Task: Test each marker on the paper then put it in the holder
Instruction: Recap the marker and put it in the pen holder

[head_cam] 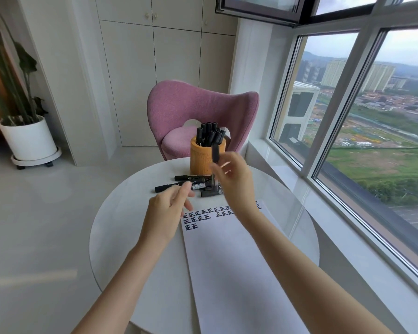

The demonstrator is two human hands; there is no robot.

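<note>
One wide-angle view, worn on the person's head, looks forward and down across the round tabletop [121, 213]. It sits close above the paper [227, 266] and faces the pink chair [191, 104], with the window [348, 121] on its right.

A round white tabletop [121, 225] with a glossy surface carries everything in view. A long sheet of white paper [239, 273] lies flat across its right half, running from the near side toward the middle. The far end of the sheet bears three rows of bold black characters [196, 216], the last row short. Just beyond the sheet, several black loose markers [191, 182] lie on their sides in an untidy cluster, some touching or crossing. Behind them, near the far edge, a cylindrical wooden holder [200, 157] stands upright, with a bundle of markers [209, 133] on end inside it.
</note>
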